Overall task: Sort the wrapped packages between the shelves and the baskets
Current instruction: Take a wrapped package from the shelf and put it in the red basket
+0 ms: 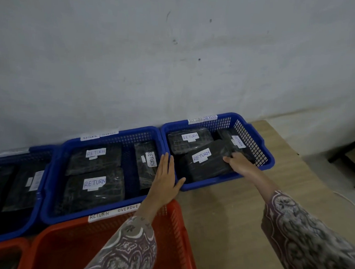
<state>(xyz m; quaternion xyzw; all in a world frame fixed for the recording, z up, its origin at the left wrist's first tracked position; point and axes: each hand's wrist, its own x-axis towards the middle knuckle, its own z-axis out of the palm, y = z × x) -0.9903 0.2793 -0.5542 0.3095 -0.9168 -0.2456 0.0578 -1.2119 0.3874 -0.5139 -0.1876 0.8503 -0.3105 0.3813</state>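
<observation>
Red basket (173, 237) below; right hand (240, 163) grips package (207, 162).

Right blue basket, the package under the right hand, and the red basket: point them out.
right blue basket (269, 159): head view, right rim.
front package (203, 164): head view, black wrap below its RETURN label.
red basket (67, 250): head view, inner wall.

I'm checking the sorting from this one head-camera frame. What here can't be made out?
- Right hand: fingertips hidden behind the package edge, so its grip is unclear.
- Leftmost blue basket: cut off by the left frame edge; its package labels are too blurred to read.
- Red basket: inside largely hidden by the left sleeve.
- Shelves: none in view.
- Small print under the RETURN labels: too small.
</observation>
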